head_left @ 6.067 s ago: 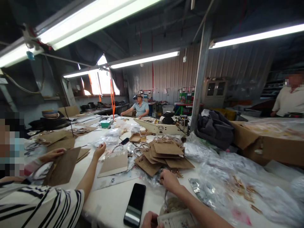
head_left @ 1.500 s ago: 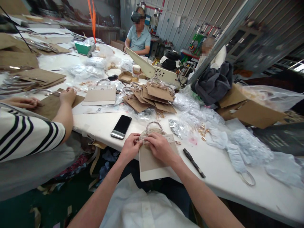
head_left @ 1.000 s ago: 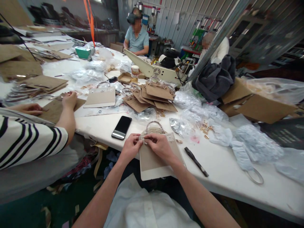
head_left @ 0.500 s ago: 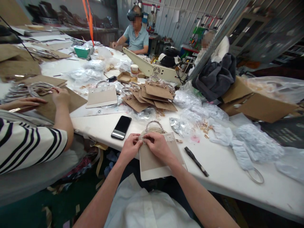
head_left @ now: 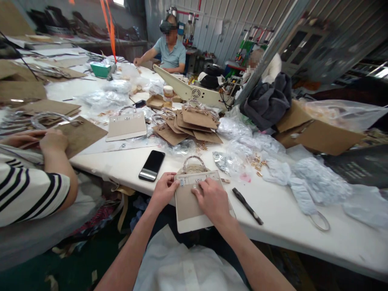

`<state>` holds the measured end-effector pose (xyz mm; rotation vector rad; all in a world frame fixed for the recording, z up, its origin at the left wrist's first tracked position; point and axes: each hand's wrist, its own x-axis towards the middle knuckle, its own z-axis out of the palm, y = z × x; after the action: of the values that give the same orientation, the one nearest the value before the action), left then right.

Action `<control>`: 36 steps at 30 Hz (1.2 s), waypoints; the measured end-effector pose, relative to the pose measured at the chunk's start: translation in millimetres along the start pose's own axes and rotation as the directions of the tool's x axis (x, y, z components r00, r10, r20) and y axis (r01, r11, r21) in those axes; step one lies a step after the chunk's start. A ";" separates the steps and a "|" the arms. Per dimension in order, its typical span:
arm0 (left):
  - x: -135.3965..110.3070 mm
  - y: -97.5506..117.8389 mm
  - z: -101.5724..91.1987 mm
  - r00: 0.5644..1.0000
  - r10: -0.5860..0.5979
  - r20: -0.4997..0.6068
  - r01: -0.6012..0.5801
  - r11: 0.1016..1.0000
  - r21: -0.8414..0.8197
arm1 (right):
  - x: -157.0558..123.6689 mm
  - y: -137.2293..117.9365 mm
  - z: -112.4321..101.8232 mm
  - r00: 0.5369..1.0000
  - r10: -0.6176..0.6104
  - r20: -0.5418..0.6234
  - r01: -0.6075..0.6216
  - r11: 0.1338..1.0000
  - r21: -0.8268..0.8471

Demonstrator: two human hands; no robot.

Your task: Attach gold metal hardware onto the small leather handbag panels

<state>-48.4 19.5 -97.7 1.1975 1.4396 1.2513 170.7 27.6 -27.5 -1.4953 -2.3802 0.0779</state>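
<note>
A beige bag panel [head_left: 186, 206] with a pale border leans over the table's front edge, its looped handle [head_left: 194, 158] wrapped in clear plastic. My left hand [head_left: 165, 189] pinches the panel's upper left corner, thumb on top beside a small metal fitting [head_left: 182, 182]. Over the panel's upper middle lies my right hand [head_left: 214, 201], fingers bent and thumb close to the index finger, touching the surface just below another metal fitting [head_left: 198, 180]. Whether a small part sits between those fingertips is hidden.
A phone [head_left: 152, 165] lies to the left, a dark narrow tool [head_left: 247, 206] to the right. Behind are stacked brown bag panels [head_left: 197, 117], another beige panel [head_left: 127, 126], gold-coloured hardware [head_left: 257, 163] and plastic bags [head_left: 321, 173]. A co-worker's striped sleeve [head_left: 33, 190] is at left.
My right hand has moved right, from beside my left hand at the panel's upper left corner to its upper middle, uncovering the left fitting. My left hand keeps its place at the corner.
</note>
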 end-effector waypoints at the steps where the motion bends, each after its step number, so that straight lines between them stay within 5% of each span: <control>1: 0.0 0.1 -0.5 1.000 -0.005 0.006 0.005 1.000 -0.006 | -2.2 -1.3 3.0 1.000 0.005 -0.005 -0.004 1.000 0.005; 8: 5.1 4.8 -6.8 0.999 -0.038 0.008 0.038 0.999 -0.004 | 1.5 8.8 6.1 0.998 -0.041 0.051 0.035 0.991 0.125; 12: 13.6 25.4 -2.1 0.981 0.145 -0.128 -0.119 0.974 0.192 | 2.0 5.8 1.8 0.989 -0.112 0.100 0.110 0.994 0.023; 16: 18.9 55.3 13.1 0.962 0.263 -0.065 -0.240 0.938 0.250 | -3.3 -10.6 2.5 0.987 -0.150 0.065 0.159 0.970 -0.182; 19: 21.9 70.0 25.3 0.963 0.270 -0.008 -0.260 0.934 0.243 | -8.3 -9.9 -1.1 0.982 -0.181 0.062 0.188 0.973 -0.137; 22: 26.0 75.5 37.3 0.961 0.268 0.062 -0.275 0.927 0.255 | -9.7 17.7 -15.6 0.985 -0.169 0.021 0.167 0.983 0.069; 26: 32.7 74.4 64.2 0.944 0.262 0.198 -0.317 0.888 0.334 | 1.2 81.7 -45.0 0.996 0.031 -0.089 0.006 0.923 0.386; 30: 36.8 71.1 102.5 0.937 0.204 0.282 -0.331 0.775 0.538 | 17.9 126.7 -59.3 0.993 0.108 -0.041 -0.068 0.836 0.545; 33: 37.2 69.0 121.7 0.947 0.178 0.268 -0.317 0.662 0.680 | 25.9 135.5 -54.9 1.000 -0.002 -0.032 0.019 0.839 0.543; 36: 38.5 65.5 126.6 0.945 0.196 0.262 -0.326 0.649 0.687 | 32.6 134.0 -47.3 0.965 -0.261 -0.022 0.242 0.859 0.451</control>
<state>76.9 80.7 -49.4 2.0618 1.7404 0.7058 288.2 110.6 -4.0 -0.9674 -2.3497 0.5628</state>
